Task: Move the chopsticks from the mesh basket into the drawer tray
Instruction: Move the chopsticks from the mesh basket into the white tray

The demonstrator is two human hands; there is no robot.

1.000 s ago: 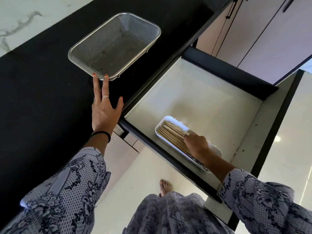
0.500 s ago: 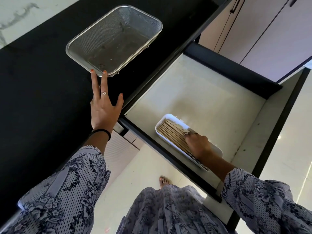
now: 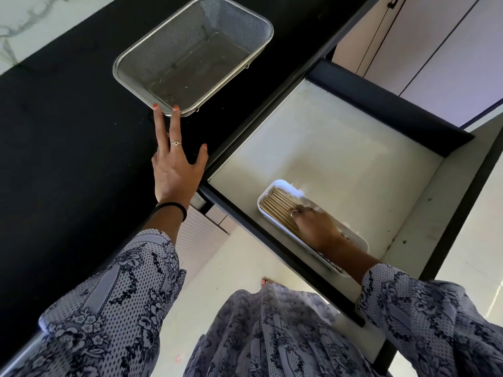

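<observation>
The left hand (image 3: pixel 174 172) lies flat, fingers spread, touching the mesh basket (image 3: pixel 196 53) rim on the black desk (image 3: pixel 68 131). The right hand (image 3: pixel 315 227) rests on the chopsticks (image 3: pixel 277 206) in the white tray (image 3: pixel 275 186); whether its grip closes on them I cannot tell.

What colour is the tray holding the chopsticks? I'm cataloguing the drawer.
White: the tray shows best in the head view, under the right hand.

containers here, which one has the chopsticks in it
The white plastic tray in the open drawer holds the wooden chopsticks; the metal mesh basket on the black counter is empty.

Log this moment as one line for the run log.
basket: empty, on counter | chopsticks: in drawer tray | left hand: open, fingertips at basket rim | right hand: on chopsticks
</observation>
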